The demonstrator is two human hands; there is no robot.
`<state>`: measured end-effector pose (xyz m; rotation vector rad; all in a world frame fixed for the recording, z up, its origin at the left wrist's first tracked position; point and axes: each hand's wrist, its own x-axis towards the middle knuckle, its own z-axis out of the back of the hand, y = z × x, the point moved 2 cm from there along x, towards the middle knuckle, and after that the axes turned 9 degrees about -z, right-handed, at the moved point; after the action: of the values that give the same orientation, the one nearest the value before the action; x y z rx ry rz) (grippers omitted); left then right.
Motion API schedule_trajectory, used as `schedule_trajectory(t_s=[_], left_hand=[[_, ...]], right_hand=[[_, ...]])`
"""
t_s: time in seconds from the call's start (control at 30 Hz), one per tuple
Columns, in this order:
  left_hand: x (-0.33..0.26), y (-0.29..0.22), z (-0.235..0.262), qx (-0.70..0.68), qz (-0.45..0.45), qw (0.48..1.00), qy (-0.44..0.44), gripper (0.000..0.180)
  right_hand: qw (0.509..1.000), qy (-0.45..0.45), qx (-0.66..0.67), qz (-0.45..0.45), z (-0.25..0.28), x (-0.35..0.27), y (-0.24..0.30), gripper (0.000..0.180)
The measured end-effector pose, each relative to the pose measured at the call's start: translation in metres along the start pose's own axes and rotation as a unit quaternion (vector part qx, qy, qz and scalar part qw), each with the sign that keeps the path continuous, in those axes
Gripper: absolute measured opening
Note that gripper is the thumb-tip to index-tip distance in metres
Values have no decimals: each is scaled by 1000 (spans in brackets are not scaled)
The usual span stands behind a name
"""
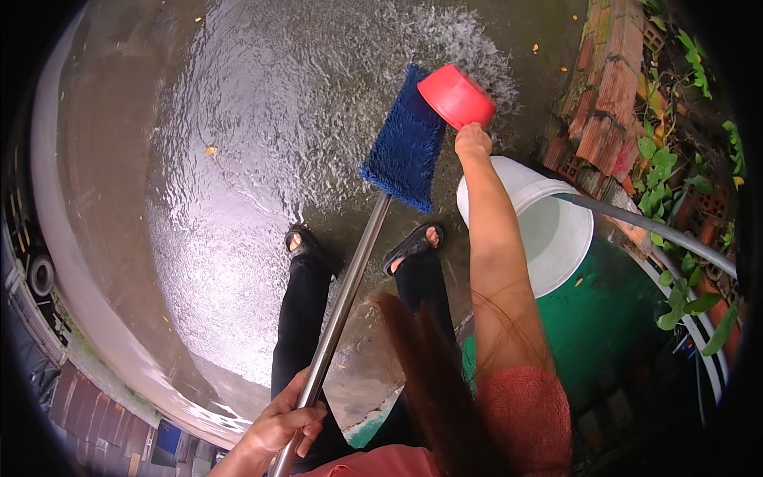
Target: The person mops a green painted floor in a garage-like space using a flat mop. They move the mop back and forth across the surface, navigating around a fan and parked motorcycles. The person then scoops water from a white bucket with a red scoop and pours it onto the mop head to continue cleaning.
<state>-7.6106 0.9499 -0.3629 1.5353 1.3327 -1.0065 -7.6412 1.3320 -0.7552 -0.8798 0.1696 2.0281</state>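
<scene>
Here the right hand (472, 140) tips a red bowl (456, 96), emptied, over wet concrete (238, 159).

Left hand (280, 425) low near the bottom edge, fingers curled shut around the pole (342, 306), forearm entering from the lower left. Right arm stretched straight forward and up from a pink sleeve, elbow locked. Right hand (472, 140) clenched at the rim of the tilted bowl (456, 96). Both legs planted apart, toes pointing forward.

Red bowl (456, 96), blue mop head (405, 143), white bucket (556, 230), green barrel (612, 318)
</scene>
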Motion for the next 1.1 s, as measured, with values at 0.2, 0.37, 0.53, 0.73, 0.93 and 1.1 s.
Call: schedule_trajectory(t_s=[0.2, 0.37, 0.53, 0.73, 0.93, 1.1], left_hand=[[-10, -3, 14, -9, 5, 999, -33, 68], [-10, -11, 10, 57, 31, 998, -19, 68], [8, -9, 11, 37, 22, 999, -1, 66], [-8, -8, 21, -34, 16, 999, 7, 65], [-11, -31, -2, -23, 50, 998, 33, 67], [-3, -20, 17, -20, 42, 999, 26, 67]], right_hand=[[986, 63, 51, 145, 34, -223, -23, 33], [996, -30, 45, 71, -8, -128, -11, 24], [999, -11, 39, 0, 1, 4, 41, 25], [986, -10, 69, 151, 13, -225, -26, 25], [996, -84, 10, 33, -34, -78, -13, 19], [999, -21, 40, 0, -31, -19, 9, 25]])
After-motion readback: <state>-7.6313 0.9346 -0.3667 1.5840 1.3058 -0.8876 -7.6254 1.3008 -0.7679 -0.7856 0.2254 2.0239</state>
